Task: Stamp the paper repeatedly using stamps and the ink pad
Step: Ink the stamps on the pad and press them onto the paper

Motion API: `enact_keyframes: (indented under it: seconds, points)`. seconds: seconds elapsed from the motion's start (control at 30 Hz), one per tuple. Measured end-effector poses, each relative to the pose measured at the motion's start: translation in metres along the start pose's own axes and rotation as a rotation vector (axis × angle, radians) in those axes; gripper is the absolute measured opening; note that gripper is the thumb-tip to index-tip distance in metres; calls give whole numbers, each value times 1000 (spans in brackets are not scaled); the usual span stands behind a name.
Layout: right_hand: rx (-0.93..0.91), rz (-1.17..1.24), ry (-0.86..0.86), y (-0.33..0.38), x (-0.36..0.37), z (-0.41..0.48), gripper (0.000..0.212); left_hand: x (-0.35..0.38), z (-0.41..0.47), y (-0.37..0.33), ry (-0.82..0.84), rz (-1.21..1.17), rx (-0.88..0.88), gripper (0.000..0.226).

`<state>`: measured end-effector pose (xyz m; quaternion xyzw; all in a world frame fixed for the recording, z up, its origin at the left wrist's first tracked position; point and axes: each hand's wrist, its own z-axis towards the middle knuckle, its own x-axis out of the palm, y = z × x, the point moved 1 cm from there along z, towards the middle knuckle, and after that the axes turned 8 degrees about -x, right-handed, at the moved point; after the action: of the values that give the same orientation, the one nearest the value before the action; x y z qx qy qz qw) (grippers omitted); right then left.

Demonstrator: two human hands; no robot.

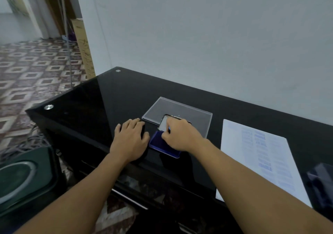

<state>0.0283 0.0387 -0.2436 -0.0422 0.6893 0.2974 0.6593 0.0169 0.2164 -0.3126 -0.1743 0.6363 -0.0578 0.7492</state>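
So, desk (111, 97): black glass top, glossy, mirrors the wall; round metal studs (48, 107) at the left corners; back edge against the wall.
Room: plain pale wall (198, 35) behind. To the left, a floor (32, 68) of brown-and-cream patterned tiles, a tall cardboard box (83, 48) leaning by the wall's end, and a doorway beyond.
Below desk, left: dark speaker (23, 178) w/ a round grey ring on its face.
Ink pad (163, 146): on the desk near the front edge, betw. the two grips; dark blue, flat, rectangular, rounded corners.
Pad lid (164, 124): pale inside, dark rim, tipped up at the pad's far end, right by the right grip's fingertips.
Right grip (180, 134): over the ink pad's far half, fingers curled down, pinching a small stamp (169, 129). Only a blue bit shows betw. the fingers, the rest is hidden. Whether it touches the pad, can't tell.
Left grip (130, 138): flat on the desk, palm down, fingers straight and a little spread, holding nothing; just left of the ink pad, thumb side nearest it.
Clear tray (173, 107): see-through plastic, rectangular, thin raised edges; lies flat just behind the pad.
Paper (239, 143): white sheet, flat, right of the right forearm, apart from the pad; columns of blue stamped marks, too blurred to read.
Far right: dark blurred thing (320, 185) by the paper's near corner; can't tell what.
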Motion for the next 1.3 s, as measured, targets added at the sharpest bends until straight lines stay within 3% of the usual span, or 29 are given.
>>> enact_keyframes:
  seconds: [0.43, 0.67, 0.8, 0.97, 1.3]
  points:
    - [-10, -63, -113, 7, 19, -1, 11, 1, -1, -2, -29, 13, -9, 49]
    - [2, 19, -33, -1, 16, 12, 34, 1, -1, -3, -23, 7, -15, 48]
    - [-1, 19, -44, -1, 16, 10, 32, 0, 0, -2, -15, 0, -15, 48]
    - [2, 4, -86, 2, 21, -1, 15, 2, 0, 0, -13, -4, -19, 48]
    - [-6, 24, -66, 3, 18, 2, 22, 3, 0, 0, -15, 1, -17, 48]
